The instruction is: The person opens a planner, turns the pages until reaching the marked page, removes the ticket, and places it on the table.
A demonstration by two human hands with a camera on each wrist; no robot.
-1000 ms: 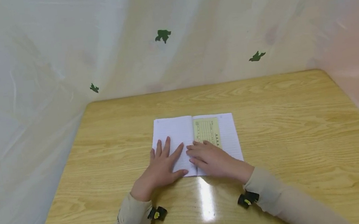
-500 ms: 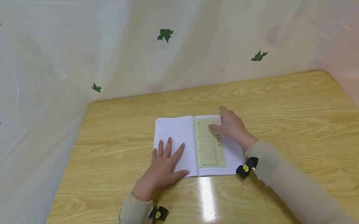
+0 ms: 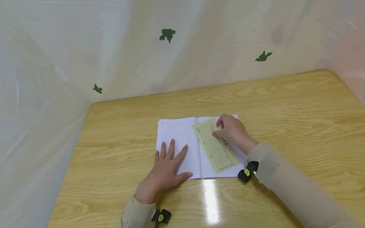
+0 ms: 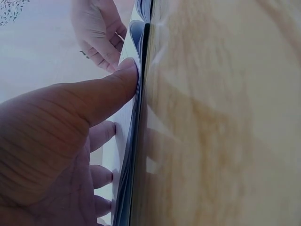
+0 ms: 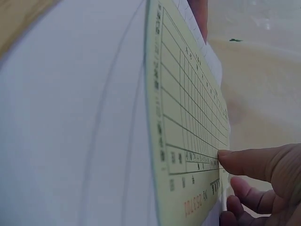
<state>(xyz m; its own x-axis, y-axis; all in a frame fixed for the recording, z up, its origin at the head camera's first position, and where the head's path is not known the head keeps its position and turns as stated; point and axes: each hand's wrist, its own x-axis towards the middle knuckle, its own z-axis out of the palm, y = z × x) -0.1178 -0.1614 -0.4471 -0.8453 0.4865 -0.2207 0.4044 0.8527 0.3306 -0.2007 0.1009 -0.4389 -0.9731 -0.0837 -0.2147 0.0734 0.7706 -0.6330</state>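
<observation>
An open notebook (image 3: 177, 129) with ruled white pages lies on the wooden table. My left hand (image 3: 163, 172) rests on its left page with fingers spread. In the left wrist view its thumb (image 4: 106, 92) presses near the pages' lower edge. Over the right page, a pale green receipt slip (image 3: 217, 149) lies slanted, its top leaning left. My right hand (image 3: 234, 130) pinches the slip at its upper right side, thumb on the printed face. Up close, the right wrist view shows the slip's printed grid (image 5: 188, 108) and a red number; the other fingers curl behind its edge.
The wooden table (image 3: 308, 124) extends on all sides of the notebook, with a bright reflection in front of it. A pale curtain (image 3: 213, 29) with green leaf shapes hangs behind the table and at both sides.
My right hand has moved from the book's lower middle up to the slip's upper right and now pinches it. The slip has turned from straight to slanted. My left hand stays put.
</observation>
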